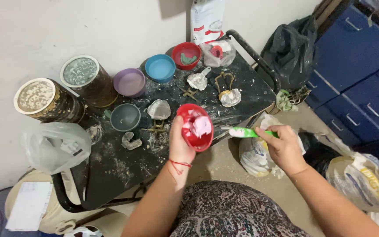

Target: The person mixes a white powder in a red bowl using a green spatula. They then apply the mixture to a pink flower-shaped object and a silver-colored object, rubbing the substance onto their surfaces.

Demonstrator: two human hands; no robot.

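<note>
**Mixing pink paste in a red bowl**

Holding the red bowl (195, 127) tilted over the front edge of the dusty black surface (110, 171), the left hand (180, 142) is wrapping its fingers round the rim. Pink paste (200, 126) is sitting inside. The right hand (284, 149) is pinching a green spatula (248, 132), its smeared blade just beside the bowl. Judging from this, keeping the bowl tilted and pressing the blade flat against the wall would work out lumps. Other bowls and moulds are lying behind.
</note>
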